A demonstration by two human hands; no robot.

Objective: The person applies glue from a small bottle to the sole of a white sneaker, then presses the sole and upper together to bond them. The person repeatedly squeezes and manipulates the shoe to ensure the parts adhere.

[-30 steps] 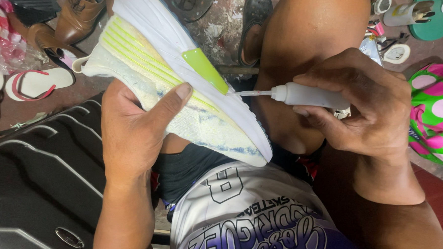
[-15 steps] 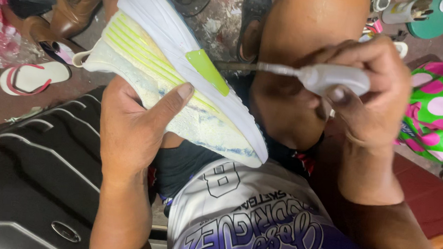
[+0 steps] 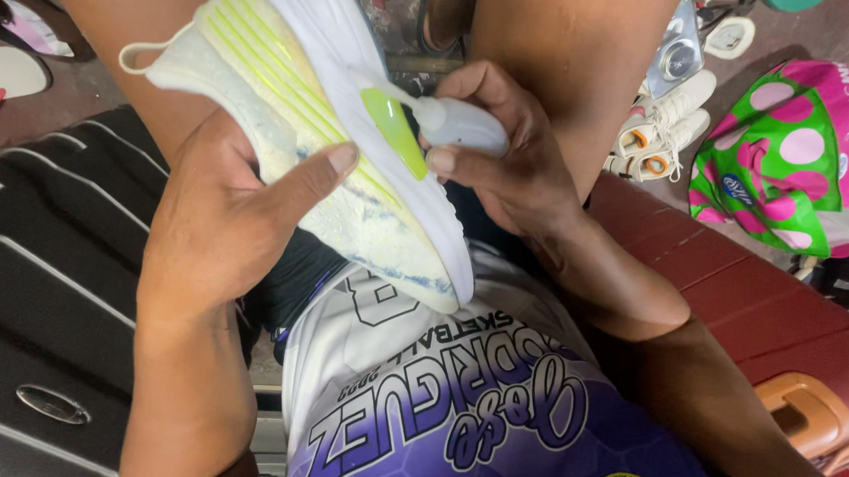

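My left hand (image 3: 230, 206) grips a white sneaker (image 3: 301, 109) with pale yellow-green stripes and a bright green patch, holding it tilted over my lap, thumb pressed on its knit side. My right hand (image 3: 509, 156) is closed around a small white squeeze tube (image 3: 458, 125). The tube's nozzle touches the shoe's white sole edge right beside the green patch. The heel loop points to the upper left. My legs and a white and purple jersey lie below the shoe.
A black suitcase (image 3: 41, 289) lies at the left. A dark red case with an orange handle (image 3: 783, 321) sits at the right. Behind it stand a green and pink dotted bag (image 3: 801, 150) and white sneakers (image 3: 663, 125). A sandal (image 3: 2, 72) lies far left.
My right hand has brought the tube in from the right until its nozzle meets the sole by the green patch. The view has dropped closer to the shoe. My left hand keeps its grip.
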